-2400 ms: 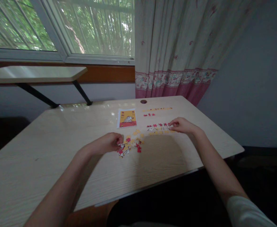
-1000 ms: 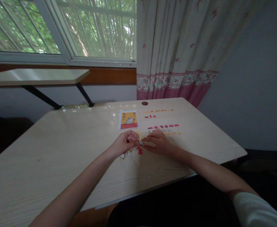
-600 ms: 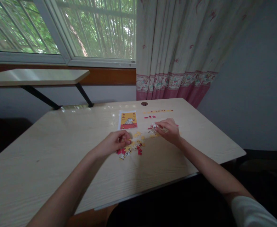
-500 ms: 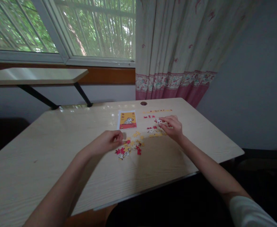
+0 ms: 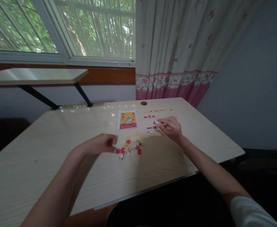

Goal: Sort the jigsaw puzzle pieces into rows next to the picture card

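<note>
A loose pile of jigsaw puzzle pieces (image 5: 134, 145), red, yellow and white, lies on the desk (image 5: 58, 138). My left hand (image 5: 104, 143) is at the pile's left edge, its thumb tip by a red puzzle piece (image 5: 118, 151). Its thumb and index finger are apart, with nothing visible between them. Further right, my right hand (image 5: 172, 127) pinches a white puzzle piece (image 5: 156, 122) at its fingertips, low over other pieces. Part of that group is hidden under the hand. Behind the pile lies a picture card (image 5: 127, 119) with a white animal on yellow and red.
A row of yellow puzzle pieces (image 5: 157, 111) runs along the back, with a short row of red pieces (image 5: 149, 116) in front. A round cable hole (image 5: 143, 103) is near the rear edge. A raised shelf (image 5: 36, 75) stands at left; a curtain (image 5: 171, 53) hangs behind.
My left hand has moved left and slightly nearer me, from the pile's upper side to its left edge. My right hand has shifted slightly left and down with the white piece.
</note>
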Demonstrator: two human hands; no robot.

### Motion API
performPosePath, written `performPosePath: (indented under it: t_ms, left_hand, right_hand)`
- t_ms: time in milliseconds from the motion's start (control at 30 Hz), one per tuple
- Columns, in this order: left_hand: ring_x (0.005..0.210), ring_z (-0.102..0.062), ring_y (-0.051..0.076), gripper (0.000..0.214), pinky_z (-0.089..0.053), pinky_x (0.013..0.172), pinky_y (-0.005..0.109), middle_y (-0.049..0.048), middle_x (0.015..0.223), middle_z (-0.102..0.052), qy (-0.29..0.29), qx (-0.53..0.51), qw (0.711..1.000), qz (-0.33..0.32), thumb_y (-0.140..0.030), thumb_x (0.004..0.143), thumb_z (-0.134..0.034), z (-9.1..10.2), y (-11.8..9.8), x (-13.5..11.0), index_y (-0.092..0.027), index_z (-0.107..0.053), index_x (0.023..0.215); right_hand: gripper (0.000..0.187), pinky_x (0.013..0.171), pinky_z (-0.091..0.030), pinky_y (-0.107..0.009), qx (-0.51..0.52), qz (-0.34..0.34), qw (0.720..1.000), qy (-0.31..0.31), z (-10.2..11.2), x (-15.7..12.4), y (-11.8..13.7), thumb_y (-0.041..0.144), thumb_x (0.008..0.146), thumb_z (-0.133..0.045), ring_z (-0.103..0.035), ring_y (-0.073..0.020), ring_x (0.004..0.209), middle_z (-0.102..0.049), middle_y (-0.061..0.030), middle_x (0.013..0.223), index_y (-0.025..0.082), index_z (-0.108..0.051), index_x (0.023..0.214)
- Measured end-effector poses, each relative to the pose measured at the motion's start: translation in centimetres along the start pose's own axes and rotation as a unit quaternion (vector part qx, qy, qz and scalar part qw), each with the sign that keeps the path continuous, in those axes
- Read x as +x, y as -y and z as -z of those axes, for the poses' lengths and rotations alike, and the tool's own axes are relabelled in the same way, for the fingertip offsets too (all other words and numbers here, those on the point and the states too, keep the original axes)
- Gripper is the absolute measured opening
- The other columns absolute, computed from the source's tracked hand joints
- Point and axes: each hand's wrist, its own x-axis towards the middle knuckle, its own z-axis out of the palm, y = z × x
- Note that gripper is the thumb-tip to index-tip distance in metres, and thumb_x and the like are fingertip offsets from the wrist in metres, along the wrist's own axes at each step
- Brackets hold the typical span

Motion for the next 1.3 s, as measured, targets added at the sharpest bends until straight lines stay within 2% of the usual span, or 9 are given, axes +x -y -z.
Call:
performPosePath:
  t_ms: [133,233,333,467,633,733,1000,1133,1300]
  left_hand:
    - [0.055,-0.041,0.01,0.029,-0.03,0.052,0.021,-0.0033,0.061,-0.047,0.014,-0.006,1.0,-0.018,-0.042,0.067,-0.06,0.0,0.3,-0.2,-0.016,-0.05,0.073]
    - [0.056,-0.042,0.01,0.027,-0.031,0.052,0.021,-0.003,0.063,-0.047,0.022,-0.002,0.999,-0.026,-0.04,0.067,-0.06,0.0,0.8,-0.3,-0.016,-0.05,0.074]
    - [0.057,-0.042,0.011,0.025,-0.032,0.053,0.02,-0.0031,0.064,-0.047,0.028,-0.001,0.999,-0.028,-0.038,0.067,-0.06,-0.1,1.3,-0.2,-0.016,-0.049,0.075]
    - [0.057,-0.042,0.011,0.027,-0.03,0.052,0.02,-0.0033,0.063,-0.048,0.028,0.001,0.999,-0.032,-0.04,0.067,-0.061,-0.4,0.8,0.0,-0.017,-0.048,0.073]
    - [0.057,-0.042,0.011,0.028,-0.029,0.052,0.02,-0.0033,0.063,-0.05,0.017,0.018,0.999,-0.03,-0.04,0.065,-0.063,-0.8,-0.5,0.2,-0.017,-0.049,0.071]
    - [0.057,-0.042,0.011,0.024,-0.029,0.052,0.02,-0.0028,0.063,-0.05,0.013,0.03,0.999,-0.029,-0.037,0.065,-0.061,-0.9,-0.7,0.2,-0.016,-0.05,0.07]
    - [0.057,-0.042,0.011,0.017,-0.03,0.052,0.02,-0.0027,0.063,-0.049,0.012,0.036,0.999,-0.037,-0.032,0.066,-0.056,-1.0,-0.1,0.4,-0.016,-0.052,0.071]
    - [0.057,-0.042,0.011,0.015,-0.03,0.052,0.021,-0.0028,0.063,-0.05,-0.001,0.039,0.998,-0.041,-0.029,0.063,-0.055,-1.1,-0.6,0.4,-0.016,-0.054,0.071]
    - [0.058,-0.044,0.011,0.013,-0.031,0.052,0.021,-0.0019,0.064,-0.053,0.001,0.039,0.999,-0.03,-0.025,0.062,-0.051,-1.5,-0.9,0.6,-0.016,-0.055,0.071]
  right_hand:
    - [0.019,0.07,-0.04,-0.03,0.012,0.009,0.999,0.037,0.5,0.2,-0.5,0.033,0.08,-0.062,-0.059,-0.0144,0.071,-0.068,-0.0039,0.079,0.02,-0.065,0.092]
    - [0.021,0.073,-0.038,-0.03,0.017,-0.011,0.993,0.115,1.5,0.3,-1.9,0.036,0.079,-0.061,-0.059,-0.0146,0.074,-0.067,-0.0036,0.079,0.02,-0.065,0.092]
    - [0.022,0.076,-0.035,-0.031,-0.017,-0.07,0.978,0.197,2.8,0.2,-3.7,0.038,0.079,-0.061,-0.058,-0.0158,0.077,-0.066,-0.0035,0.08,0.02,-0.066,0.091]
    - [0.025,0.069,-0.034,-0.029,-0.05,-0.189,0.93,0.312,4.4,-0.3,-6.2,0.041,0.077,-0.061,-0.056,-0.016,0.072,-0.065,-0.0033,0.076,0.02,-0.067,0.088]
    - [0.03,0.055,-0.034,-0.025,-0.005,-0.303,0.856,0.418,5.7,-1.3,-8.2,0.042,0.075,-0.059,-0.051,-0.0123,0.059,-0.061,-0.0033,0.068,0.017,-0.067,0.089]
    - [0.032,0.053,-0.034,-0.024,0.03,-0.321,0.835,0.445,6.0,-1.7,-8.6,0.043,0.074,-0.059,-0.047,-0.0112,0.057,-0.058,-0.0021,0.064,0.015,-0.067,0.089]
    - [0.03,0.049,-0.032,-0.022,0.064,-0.338,0.804,0.484,5.6,-2.4,-9.5,0.036,0.069,-0.062,-0.042,-0.0089,0.051,-0.053,0.0003,0.058,0.013,-0.067,0.088]
    - [0.026,0.049,-0.032,-0.022,0.061,-0.332,0.809,0.481,5.6,-2.4,-9.5,0.032,0.069,-0.063,-0.043,-0.0086,0.05,-0.053,0.0008,0.058,0.014,-0.067,0.087]
    - [0.024,0.048,-0.033,-0.022,0.046,-0.317,0.83,0.456,5.7,-2.0,-8.9,0.031,0.072,-0.06,-0.043,-0.0089,0.049,-0.052,0.0012,0.056,0.014,-0.067,0.087]
